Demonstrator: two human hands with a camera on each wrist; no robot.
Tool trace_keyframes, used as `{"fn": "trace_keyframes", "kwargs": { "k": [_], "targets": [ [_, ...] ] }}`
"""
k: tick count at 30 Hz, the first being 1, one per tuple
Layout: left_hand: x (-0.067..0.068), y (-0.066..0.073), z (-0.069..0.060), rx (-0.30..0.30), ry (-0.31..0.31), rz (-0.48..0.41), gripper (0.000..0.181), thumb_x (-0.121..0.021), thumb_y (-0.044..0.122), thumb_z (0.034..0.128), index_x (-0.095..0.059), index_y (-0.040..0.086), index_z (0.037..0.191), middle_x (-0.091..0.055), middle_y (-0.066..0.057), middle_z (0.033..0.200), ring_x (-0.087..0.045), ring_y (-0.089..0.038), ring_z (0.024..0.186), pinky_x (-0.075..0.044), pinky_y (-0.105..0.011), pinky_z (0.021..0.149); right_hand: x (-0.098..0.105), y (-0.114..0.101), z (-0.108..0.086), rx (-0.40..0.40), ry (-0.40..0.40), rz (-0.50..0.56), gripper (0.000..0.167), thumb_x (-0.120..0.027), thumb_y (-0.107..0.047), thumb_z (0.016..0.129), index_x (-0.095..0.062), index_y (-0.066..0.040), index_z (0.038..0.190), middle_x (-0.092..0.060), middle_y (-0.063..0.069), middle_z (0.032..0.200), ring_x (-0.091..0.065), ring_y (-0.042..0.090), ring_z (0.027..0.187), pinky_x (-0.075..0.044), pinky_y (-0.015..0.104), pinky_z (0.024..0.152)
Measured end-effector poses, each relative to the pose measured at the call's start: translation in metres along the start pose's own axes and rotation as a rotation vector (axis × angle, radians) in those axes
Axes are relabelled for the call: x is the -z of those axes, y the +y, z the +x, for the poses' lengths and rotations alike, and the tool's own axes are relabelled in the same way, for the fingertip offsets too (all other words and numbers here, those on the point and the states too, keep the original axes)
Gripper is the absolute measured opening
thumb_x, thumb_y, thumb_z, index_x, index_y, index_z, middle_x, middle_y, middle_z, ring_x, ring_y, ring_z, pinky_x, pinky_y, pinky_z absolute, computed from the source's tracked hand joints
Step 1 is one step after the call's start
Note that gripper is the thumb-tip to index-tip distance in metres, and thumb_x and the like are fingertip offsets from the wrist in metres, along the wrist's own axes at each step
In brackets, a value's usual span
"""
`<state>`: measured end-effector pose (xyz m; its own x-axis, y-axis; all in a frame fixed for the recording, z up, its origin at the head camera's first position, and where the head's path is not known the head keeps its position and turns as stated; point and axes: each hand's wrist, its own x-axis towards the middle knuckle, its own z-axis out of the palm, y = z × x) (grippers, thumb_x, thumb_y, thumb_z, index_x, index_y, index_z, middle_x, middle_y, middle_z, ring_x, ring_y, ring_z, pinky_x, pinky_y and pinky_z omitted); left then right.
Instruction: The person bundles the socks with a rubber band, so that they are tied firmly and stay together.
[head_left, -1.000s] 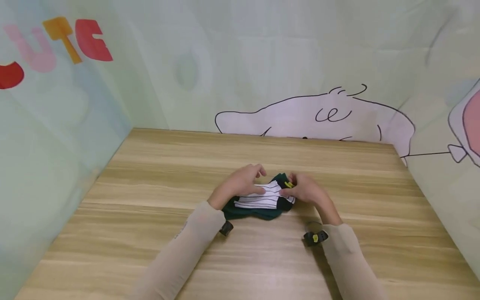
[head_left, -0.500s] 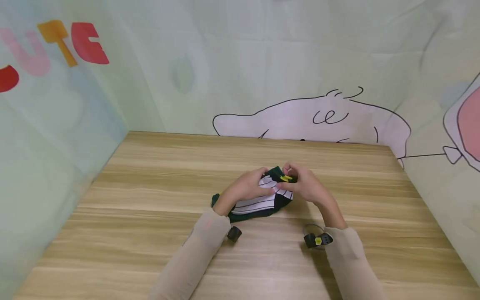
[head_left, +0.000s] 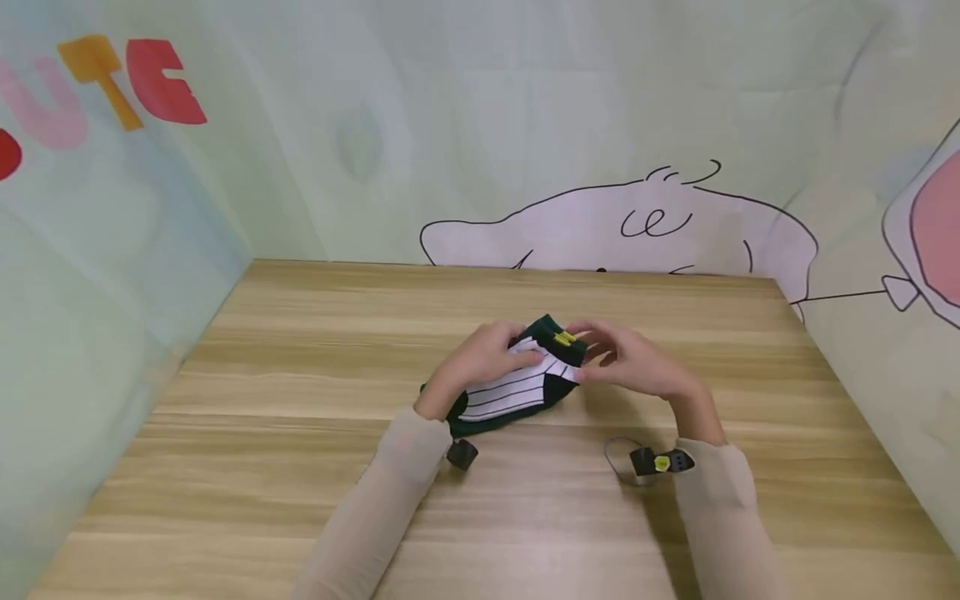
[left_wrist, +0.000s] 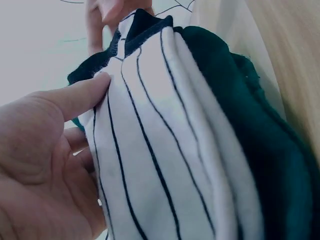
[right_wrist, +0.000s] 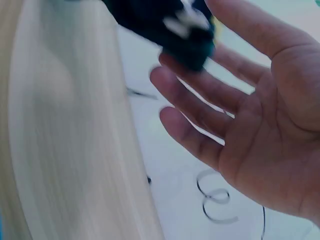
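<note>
Striped white-and-black fabric sock: my left hand pinches it, presumably steadying it; my right hand spreads loosely at the far yellow-marked dark cuff.

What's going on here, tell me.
A person is handling a white striped sock layered against dark green fabric at a wooden table. Of the two hands, the left hand grips the sock. The right hand is at the dark cuff with yellow marks, fingers relaxed.
</note>
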<state>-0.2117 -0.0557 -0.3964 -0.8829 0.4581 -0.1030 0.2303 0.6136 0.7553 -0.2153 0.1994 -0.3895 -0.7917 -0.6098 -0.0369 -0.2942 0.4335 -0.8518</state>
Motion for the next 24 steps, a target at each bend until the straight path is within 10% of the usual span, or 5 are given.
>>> {"fn": "trace_keyframes", "kwargs": {
  "k": [15,24],
  "targets": [
    [0.011,-0.006,-0.002,-0.021,0.027,-0.087,0.028,-0.064,0.030,0.0991,-0.066,0.006,0.114,-0.060,-0.006,0.091,-0.053,-0.018,0.081,-0.041,-0.028,0.070,0.009,0.032,-0.051,-0.083,-0.315,-0.228,0.022,-0.081,-0.017,0.084,-0.067,-0.009,0.099,-0.062,-0.002,0.086,-0.055,0.013,0.079,-0.047,0.025,0.070],
    [0.016,-0.006,-0.002,-0.076,0.066,-0.109,0.029,-0.065,0.029,0.0985,-0.067,0.008,0.119,-0.061,-0.006,0.097,-0.052,-0.020,0.088,-0.041,-0.030,0.075,-0.009,0.035,-0.058,-0.048,-0.281,-0.317,0.016,-0.076,-0.011,0.088,-0.062,-0.017,0.082,-0.054,-0.008,0.080,-0.049,0.009,0.076,-0.043,0.025,0.067]
  ]
}}
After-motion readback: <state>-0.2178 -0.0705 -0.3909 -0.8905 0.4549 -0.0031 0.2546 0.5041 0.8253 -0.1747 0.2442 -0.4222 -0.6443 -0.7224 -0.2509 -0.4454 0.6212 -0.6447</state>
